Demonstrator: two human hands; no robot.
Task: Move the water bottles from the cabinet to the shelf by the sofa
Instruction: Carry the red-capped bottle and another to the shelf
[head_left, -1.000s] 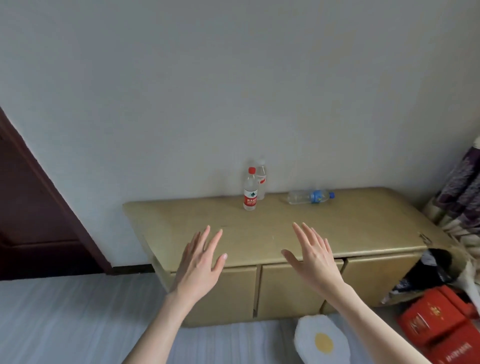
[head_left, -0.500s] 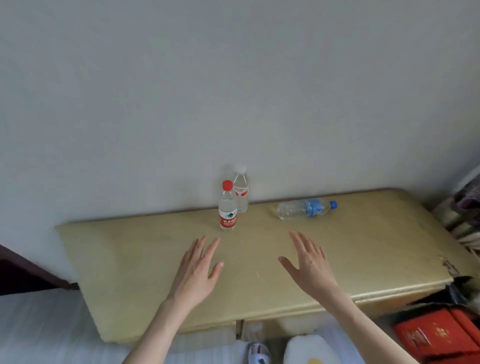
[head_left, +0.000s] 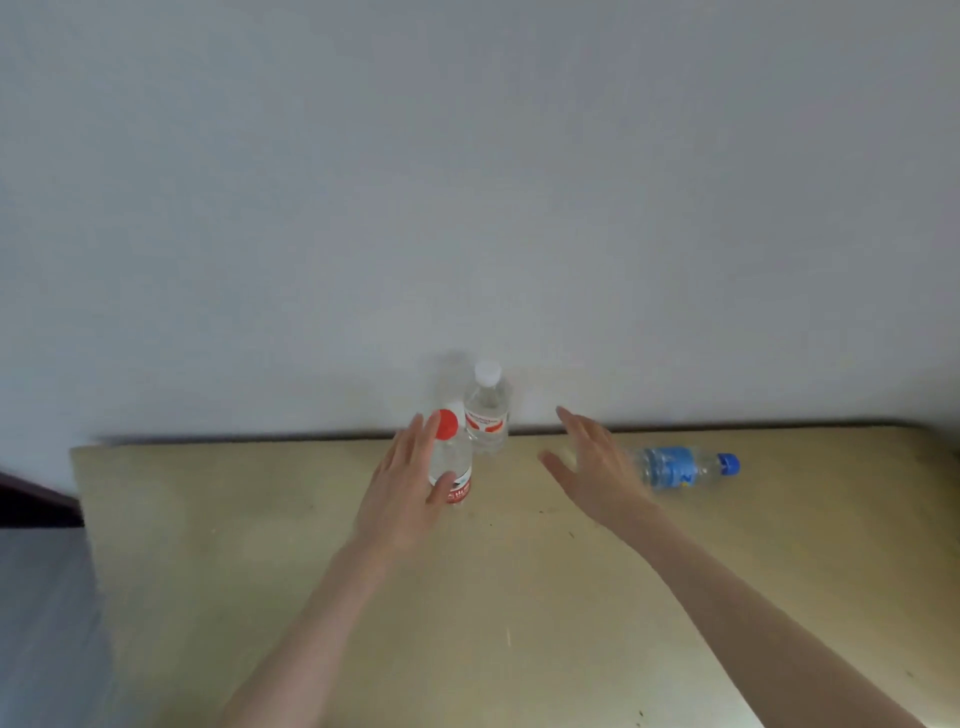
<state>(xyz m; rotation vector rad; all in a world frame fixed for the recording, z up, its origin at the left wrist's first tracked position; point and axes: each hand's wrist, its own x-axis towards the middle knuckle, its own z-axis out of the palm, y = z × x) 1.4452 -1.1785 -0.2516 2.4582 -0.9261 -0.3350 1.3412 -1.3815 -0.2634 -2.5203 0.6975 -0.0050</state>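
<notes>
On the tan cabinet top (head_left: 311, 571) against the wall, three water bottles wait. The left hand (head_left: 402, 499), fingers spread, cups the red-capped bottle (head_left: 452, 467); it should wrap low around the label. The right hand (head_left: 592, 473), spread and empty, hovers between the white-capped bottle (head_left: 487, 410) and the lying blue-capped bottle (head_left: 680, 467).

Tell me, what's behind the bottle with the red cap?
Behind the red-capped bottle stands a white-capped bottle, close to the wall. The left hand covers the red-capped bottle's left side, so nothing there shows.
</notes>
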